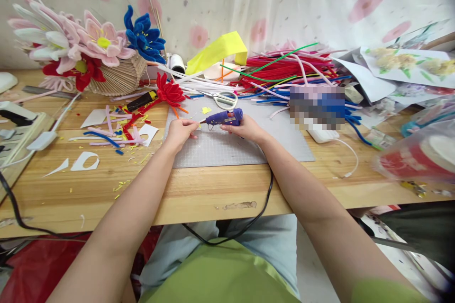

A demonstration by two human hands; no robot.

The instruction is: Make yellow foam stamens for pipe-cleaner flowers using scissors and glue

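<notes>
My right hand (246,129) is wrapped round a blue glue gun (224,117) above the grey cutting mat (234,149). The gun's nozzle points left, close to the fingertips of my left hand (182,133). Those fingers are pinched together on something too small to make out. Scissors (224,99) with pale handles lie behind the gun, and a small yellow piece (205,110) is near its tip. A red fuzzy flower (170,91) lies beyond my left hand.
Pipe-cleaner flowers (103,42) stand at the back left. Scraps (117,137) litter the left side. Pipe cleaners (291,68) are heaped behind the mat. The gun's black cord (268,194) hangs over the front edge. A red cup (415,154) in plastic is at right.
</notes>
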